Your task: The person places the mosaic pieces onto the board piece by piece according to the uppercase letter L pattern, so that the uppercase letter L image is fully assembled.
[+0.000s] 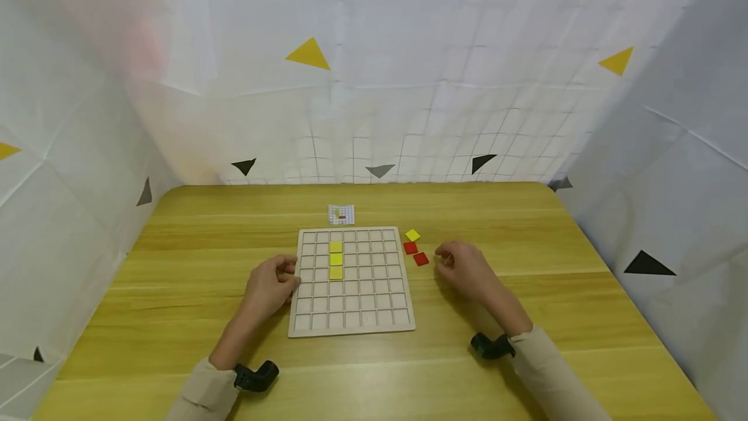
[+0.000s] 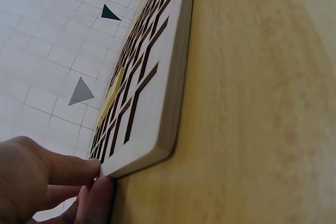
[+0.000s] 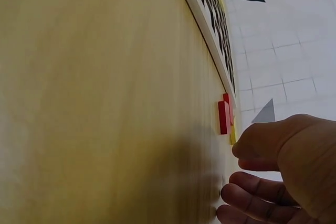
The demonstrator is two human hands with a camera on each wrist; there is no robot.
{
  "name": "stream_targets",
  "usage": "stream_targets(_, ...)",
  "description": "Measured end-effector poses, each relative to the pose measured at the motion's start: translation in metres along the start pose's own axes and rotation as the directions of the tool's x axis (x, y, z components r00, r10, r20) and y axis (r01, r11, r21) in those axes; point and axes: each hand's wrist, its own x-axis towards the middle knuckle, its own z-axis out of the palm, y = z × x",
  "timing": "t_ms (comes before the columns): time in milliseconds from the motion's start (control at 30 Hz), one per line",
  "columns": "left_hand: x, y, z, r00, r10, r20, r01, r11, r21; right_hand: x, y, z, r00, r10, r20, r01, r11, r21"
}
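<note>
A pale wooden grid board (image 1: 352, 284) lies flat, with three yellow square tiles (image 1: 336, 259) in one column of its cells. At the board's left edge, my left hand (image 1: 270, 288) holds the rim between thumb and fingers; the left wrist view shows the thumb (image 2: 86, 170) right at the rim. My right hand (image 1: 464, 268) hovers right of the board, fingers loosely bent and nothing between them. Close to its fingertips lie two red tiles (image 1: 421, 258) and a loose yellow tile (image 1: 412, 235). The right wrist view shows a red tile (image 3: 224, 117) just beyond the thumb.
A small printed card (image 1: 341, 214) with a coloured grid lies behind the board. The wooden table (image 1: 193, 245) ends at white sheeting (image 1: 380, 115) at the back and sides. A dark wrist camera (image 1: 257, 377) sits on the left wrist, another (image 1: 492, 346) on the right.
</note>
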Motion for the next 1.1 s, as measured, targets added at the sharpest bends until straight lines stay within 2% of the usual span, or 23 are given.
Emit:
stream_targets(533, -0.001, 0.000, 0.000, 1.000, -0.007, -0.007, 0.007, 1.000, 0.004, 0.024, -0.001, 0.002, 0.999, 0.010, -0.036, -0.010, 1.000, -0.003)
stream_targets(700, 0.001, 0.000, 0.002, 1.000, -0.004, -0.008, 0.004, 1.000, 0.001, 0.029, 0.000, 0.004, 0.999, -0.010, -0.047, 0.009, 1.000, -0.025)
stream_targets(1100, 0.001, 0.000, 0.002, 1.000, -0.024, -0.010, 0.024, 1.000, 0.011, 0.048, 0.004, 0.004, 1.000, -0.008, -0.025, 0.008, 1.000, -0.010)
